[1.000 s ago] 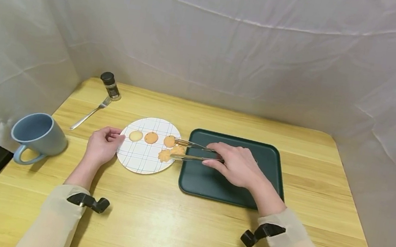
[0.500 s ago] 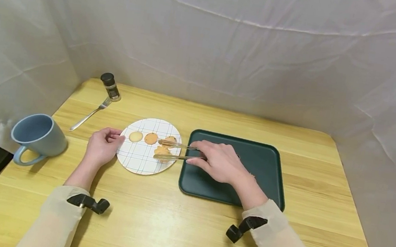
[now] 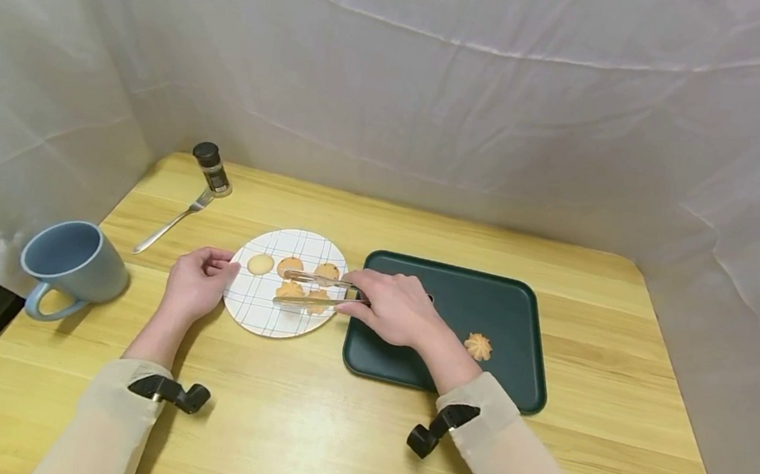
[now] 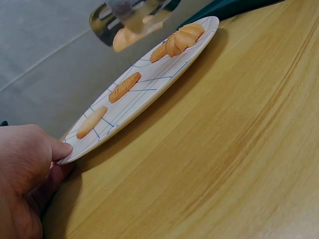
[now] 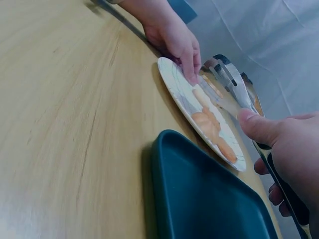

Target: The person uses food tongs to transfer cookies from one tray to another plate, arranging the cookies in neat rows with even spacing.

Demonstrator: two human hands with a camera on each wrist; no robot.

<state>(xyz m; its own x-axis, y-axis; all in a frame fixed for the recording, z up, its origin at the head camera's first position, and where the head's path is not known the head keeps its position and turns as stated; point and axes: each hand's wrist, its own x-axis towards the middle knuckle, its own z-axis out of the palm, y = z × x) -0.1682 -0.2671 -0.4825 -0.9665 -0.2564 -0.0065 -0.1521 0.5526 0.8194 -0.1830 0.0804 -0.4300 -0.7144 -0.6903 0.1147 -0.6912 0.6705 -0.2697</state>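
Observation:
My left hand (image 3: 196, 283) pinches the left rim of a round white plate (image 3: 269, 315) with a checked line pattern, thumb on top. In my right hand (image 3: 398, 309) is a pair of metal tongs (image 5: 239, 90), reaching leftward over the plate. Between the tong ends sits a flower-shaped cookie (image 3: 290, 290), held above the plate in the left wrist view. On the plate lie a pale cookie (image 3: 260, 264), a browner round cookie (image 4: 124, 87), another round cookie (image 3: 327, 271) and a flower-shaped cookie (image 4: 183, 41), partly covered by the tongs in the head view.
A dark green tray (image 3: 514, 311) stands right of the plate, with one flower-shaped cookie (image 3: 478, 347) on it, beside my right forearm. Left of the plate are a blue mug (image 3: 76, 269), a fork (image 3: 173, 222) and a black-capped seasoning jar (image 3: 213, 168). Pale curtains surround the table.
My right hand has moved left, carrying the tongs and the flower-shaped cookie further over the plate. The cookie on the tray has come into sight. My left hand keeps its place.

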